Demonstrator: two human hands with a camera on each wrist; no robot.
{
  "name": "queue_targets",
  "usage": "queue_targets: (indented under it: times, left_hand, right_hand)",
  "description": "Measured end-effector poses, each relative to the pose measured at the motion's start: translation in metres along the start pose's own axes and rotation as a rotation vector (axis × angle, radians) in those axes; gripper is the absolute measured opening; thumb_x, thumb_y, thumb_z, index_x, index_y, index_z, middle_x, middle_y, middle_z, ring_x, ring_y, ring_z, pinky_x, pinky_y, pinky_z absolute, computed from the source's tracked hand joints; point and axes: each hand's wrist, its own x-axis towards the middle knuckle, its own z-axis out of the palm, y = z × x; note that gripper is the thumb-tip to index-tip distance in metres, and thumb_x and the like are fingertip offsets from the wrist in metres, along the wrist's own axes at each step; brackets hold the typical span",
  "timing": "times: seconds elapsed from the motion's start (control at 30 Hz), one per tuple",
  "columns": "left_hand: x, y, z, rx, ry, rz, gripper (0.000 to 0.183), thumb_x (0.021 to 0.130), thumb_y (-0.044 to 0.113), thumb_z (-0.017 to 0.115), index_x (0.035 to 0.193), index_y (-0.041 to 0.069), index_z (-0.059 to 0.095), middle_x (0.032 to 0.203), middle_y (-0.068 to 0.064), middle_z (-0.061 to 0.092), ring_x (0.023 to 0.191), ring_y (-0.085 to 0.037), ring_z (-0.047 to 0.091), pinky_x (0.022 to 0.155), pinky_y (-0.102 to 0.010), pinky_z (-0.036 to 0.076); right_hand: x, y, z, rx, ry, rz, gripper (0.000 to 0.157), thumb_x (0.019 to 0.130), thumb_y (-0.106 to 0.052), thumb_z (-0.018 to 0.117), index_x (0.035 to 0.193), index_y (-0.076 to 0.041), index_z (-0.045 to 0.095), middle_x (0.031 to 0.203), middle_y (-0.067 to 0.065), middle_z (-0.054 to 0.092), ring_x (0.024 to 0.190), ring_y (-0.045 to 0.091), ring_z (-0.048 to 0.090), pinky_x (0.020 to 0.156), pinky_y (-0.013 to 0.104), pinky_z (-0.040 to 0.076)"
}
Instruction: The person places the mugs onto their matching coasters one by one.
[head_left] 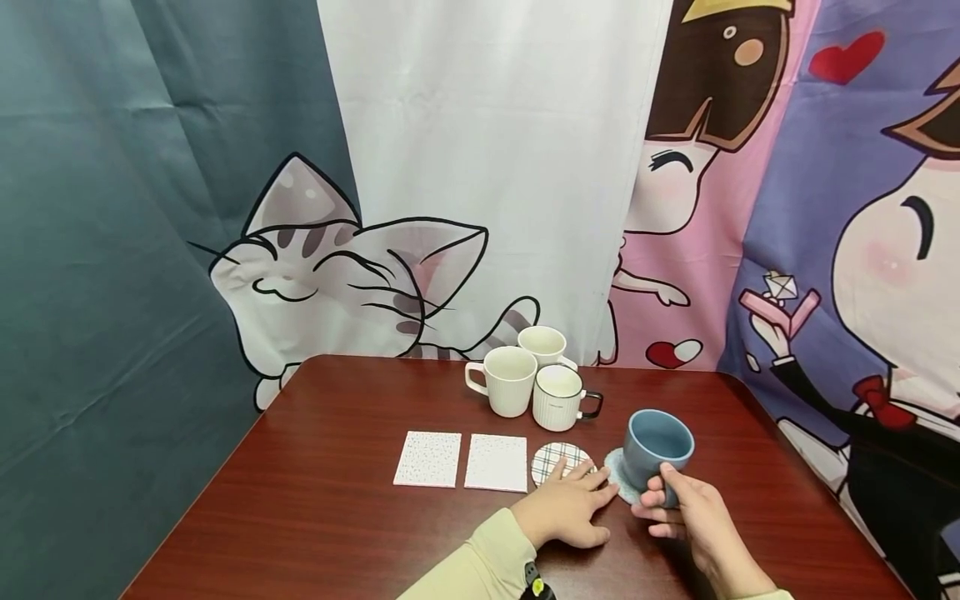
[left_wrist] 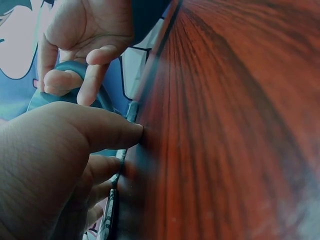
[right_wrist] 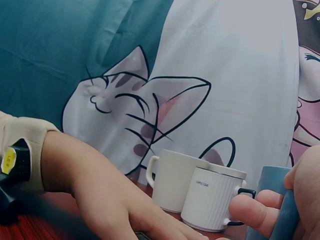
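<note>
Notably, the right hand (head_left: 701,515) grips the handle (head_left: 670,498) of the blue cup (head_left: 657,442), just beyond its fingers and over the blue coaster (head_left: 615,475); the left hand (head_left: 567,508), fingers spread, lies at the coaster's edge. Pushing fingertips could shift it, tipping the cup.

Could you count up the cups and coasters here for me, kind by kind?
White cups: 3
Blue cup: 1
Square coasters: 2
Round coasters: 2
Total: 8
</note>
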Motion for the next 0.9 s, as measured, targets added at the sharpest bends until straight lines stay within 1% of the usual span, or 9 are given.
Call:
queue_targets:
  times: [0.23,0.37,0.47,0.53,0.6,0.67,0.73,0.9]
  left_hand:
    - [-0.001,-0.001,0.0,-0.003,-0.001,0.003,0.066,0.093,0.057,0.056,0.154,0.035,0.043,0.161,0.013,0.034,0.151,-0.013,0.026,0.121,-0.046,0.024]
    - [-0.002,-0.004,0.002,0.001,0.006,0.017,0.067,0.093,0.059,0.054,0.155,0.036,0.042,0.162,0.013,0.034,0.151,-0.013,0.026,0.12,-0.048,0.026]
    - [-0.002,-0.006,0.004,-0.004,0.008,0.032,0.067,0.094,0.059,0.053,0.155,0.036,0.041,0.162,0.013,0.033,0.151,-0.013,0.025,0.12,-0.048,0.025]
    - [-0.002,-0.007,0.004,-0.007,0.006,0.044,0.067,0.094,0.059,0.054,0.156,0.035,0.04,0.162,0.012,0.032,0.152,-0.013,0.025,0.121,-0.048,0.024]
    - [-0.003,-0.01,0.004,-0.012,0.002,0.056,0.068,0.094,0.059,0.054,0.156,0.035,0.04,0.163,0.013,0.031,0.152,-0.013,0.024,0.122,-0.048,0.022]
    - [-0.005,-0.014,0.002,-0.021,0.0,0.067,0.068,0.095,0.057,0.055,0.156,0.033,0.04,0.163,0.012,0.032,0.152,-0.013,0.024,0.122,-0.048,0.022]
    - [-0.007,-0.019,-0.001,-0.032,0.001,0.071,0.067,0.095,0.056,0.056,0.156,0.032,0.041,0.162,0.011,0.033,0.152,-0.014,0.025,0.121,-0.048,0.023]
    - [-0.015,-0.037,-0.006,-0.069,0.02,0.047,0.063,0.094,0.051,0.059,0.151,0.027,0.05,0.158,0.008,0.042,0.149,-0.018,0.033,0.119,-0.051,0.028]
  right_hand:
    - [0.001,0.001,0.0,-0.019,0.0,-0.009,0.042,0.108,-0.04,0.047,0.091,-0.006,0.066,0.074,0.004,0.073,0.075,0.027,0.076,0.058,0.037,0.061]
    - [0.002,0.002,-0.002,-0.033,-0.016,0.0,0.042,0.107,-0.041,0.048,0.095,-0.005,0.067,0.078,0.005,0.075,0.076,0.026,0.076,0.06,0.037,0.061]
    - [0.003,0.002,-0.003,-0.08,-0.011,0.009,0.049,0.105,-0.045,0.05,0.103,0.0,0.069,0.085,0.007,0.077,0.075,0.027,0.076,0.063,0.038,0.061]
    - [0.003,0.001,-0.004,-0.117,0.008,-0.001,0.059,0.105,-0.048,0.049,0.111,0.007,0.068,0.089,0.011,0.077,0.073,0.029,0.075,0.063,0.04,0.062]
    - [0.003,0.0,-0.008,-0.148,0.015,-0.017,0.065,0.105,-0.051,0.046,0.115,0.01,0.067,0.09,0.012,0.077,0.069,0.03,0.074,0.064,0.041,0.062]
    - [0.004,0.0,-0.012,-0.162,0.016,-0.045,0.067,0.106,-0.051,0.044,0.114,0.012,0.067,0.09,0.013,0.077,0.066,0.03,0.073,0.063,0.041,0.061]
    - [0.006,-0.001,-0.019,-0.171,0.008,-0.067,0.066,0.107,-0.049,0.043,0.111,0.012,0.069,0.088,0.013,0.077,0.064,0.029,0.072,0.063,0.041,0.061]
    - [0.011,0.0,-0.035,-0.195,0.001,-0.094,0.059,0.108,-0.045,0.044,0.103,0.007,0.072,0.084,0.011,0.076,0.064,0.026,0.072,0.062,0.038,0.061]
